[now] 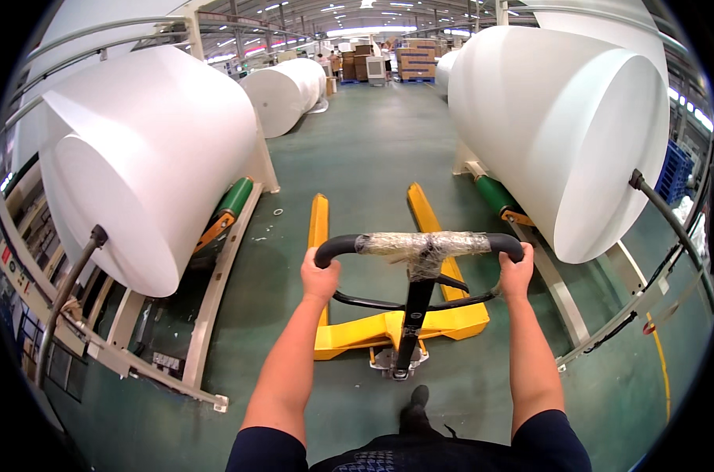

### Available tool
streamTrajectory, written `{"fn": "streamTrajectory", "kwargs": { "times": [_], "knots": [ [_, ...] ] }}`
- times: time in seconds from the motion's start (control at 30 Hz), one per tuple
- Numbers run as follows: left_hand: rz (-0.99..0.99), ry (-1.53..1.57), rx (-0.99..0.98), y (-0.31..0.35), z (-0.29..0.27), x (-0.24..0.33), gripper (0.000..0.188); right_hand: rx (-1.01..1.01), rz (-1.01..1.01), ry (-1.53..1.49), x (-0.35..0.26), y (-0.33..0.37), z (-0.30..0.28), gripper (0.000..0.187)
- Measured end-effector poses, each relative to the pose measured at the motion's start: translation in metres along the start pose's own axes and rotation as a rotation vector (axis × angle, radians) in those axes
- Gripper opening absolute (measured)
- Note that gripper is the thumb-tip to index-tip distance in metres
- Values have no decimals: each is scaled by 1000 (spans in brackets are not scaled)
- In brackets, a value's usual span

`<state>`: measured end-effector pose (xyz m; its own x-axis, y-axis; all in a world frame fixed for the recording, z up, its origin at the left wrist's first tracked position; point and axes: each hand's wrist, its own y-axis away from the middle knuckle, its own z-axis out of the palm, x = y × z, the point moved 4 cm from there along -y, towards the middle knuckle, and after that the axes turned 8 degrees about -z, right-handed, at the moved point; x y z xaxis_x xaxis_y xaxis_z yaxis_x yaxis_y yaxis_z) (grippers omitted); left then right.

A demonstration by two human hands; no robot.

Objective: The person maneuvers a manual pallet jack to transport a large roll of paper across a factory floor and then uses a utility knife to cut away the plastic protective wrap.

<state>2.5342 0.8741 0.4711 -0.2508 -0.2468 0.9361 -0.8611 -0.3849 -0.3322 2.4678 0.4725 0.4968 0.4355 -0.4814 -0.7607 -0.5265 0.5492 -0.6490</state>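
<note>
Left hand (320, 277) and right hand (517, 271): fingers curled round the handle's (421, 243) 2 ends, fingertips hidden. Yellow pallet jack (357, 337) at 12 o'clock, between left stand (218, 293) at 10 and right stand (551, 285) at 2. Risks: swerving could clip either; yanking back could catch the shoe (420, 396) at 6.

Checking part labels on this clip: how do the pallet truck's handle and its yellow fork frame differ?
The handle is black with crinkled, film-like wrapping over its crossbar; the fork frame is yellow.
The handle is a raised loop; the fork frame lies low, its two prongs pointing away from the person.
The left hand and right hand grip the handle; neither touches the fork frame.
Both belong to one pallet truck.
</note>
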Motion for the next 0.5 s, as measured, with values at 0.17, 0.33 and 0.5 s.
{"fn": "streamTrajectory", "kwargs": {
  "times": [0.17, 0.33, 0.5],
  "knots": [
    [-47, 4, 34, -38, 20, 11, 13, -39, -40, -22, 42, -40, 53, 23],
    [79, -121, 212, -45, 39, 12, 15, -164, -9, -142, 82, -95, 118, 21],
    [116, -23, 334, -73, 54, -2, 15, -277, 5, -288, 131, -151, 207, 22]
  ]
}}
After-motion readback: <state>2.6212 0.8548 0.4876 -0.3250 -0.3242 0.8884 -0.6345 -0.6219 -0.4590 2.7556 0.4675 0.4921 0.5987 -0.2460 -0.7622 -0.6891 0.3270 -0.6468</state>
